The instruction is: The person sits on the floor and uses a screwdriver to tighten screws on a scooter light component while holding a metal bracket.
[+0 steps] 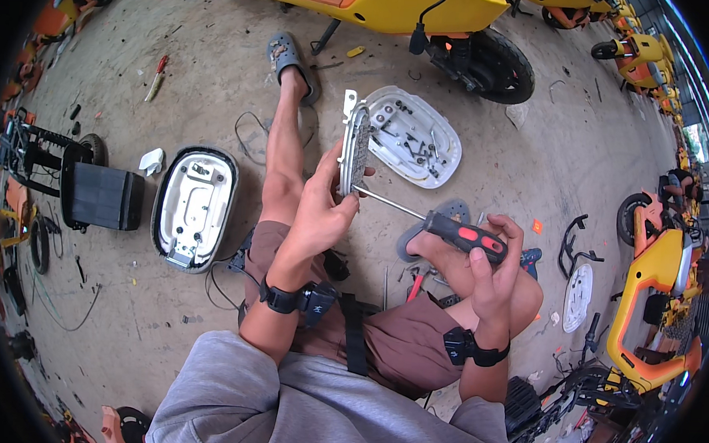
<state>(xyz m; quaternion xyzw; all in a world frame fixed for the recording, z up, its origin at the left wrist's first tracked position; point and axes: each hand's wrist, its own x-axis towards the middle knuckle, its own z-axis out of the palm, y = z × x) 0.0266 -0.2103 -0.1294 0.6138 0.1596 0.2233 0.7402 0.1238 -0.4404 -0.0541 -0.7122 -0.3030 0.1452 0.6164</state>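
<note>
My left hand (324, 197) is closed on a flat grey-white part (352, 153) held on edge, with a ribbed or textured face and a white tab at its top. In my right hand (496, 269) is a screwdriver (466, 236) with a black and red handle. Its shaft slants up to the left, and the tip is at the lower end of the part, beside my left fingers. I cannot tell whether the tip sits in a screw. Just beyond the part lies a white oval tray-like shell (447, 136) holding small bolts and metal pieces.
An upturned seat-like shell (195, 210) with a black rim lies left, near a black box (106, 196). A yellow scooter (429, 13) stands ahead. Tools, including a red-handled one (415, 287), lie between my legs. An orange-yellow frame (635, 304) is at right.
</note>
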